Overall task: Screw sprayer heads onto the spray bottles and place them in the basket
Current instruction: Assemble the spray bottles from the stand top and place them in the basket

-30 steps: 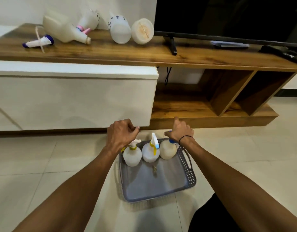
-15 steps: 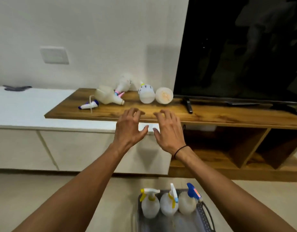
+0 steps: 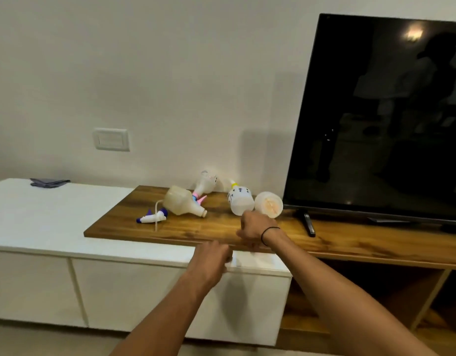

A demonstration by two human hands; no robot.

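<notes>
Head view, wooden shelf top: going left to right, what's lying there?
Loose sprayer head → capless bottle → pink-capped bottle → yellow-capped bottle → round bottle → TV foot.

This is a home living room: a large flat-screen television (image 3: 381, 116) stands on a long, low wooden TV unit (image 3: 350, 242) with open shelf compartments beneath, joined to a white cabinet (image 3: 75, 286) with plain drawer fronts. A white wall switch plate (image 3: 111, 139) sits on the painted wall (image 3: 149, 73), and a folded grey cloth (image 3: 49, 182) lies on the cabinet top
</notes>
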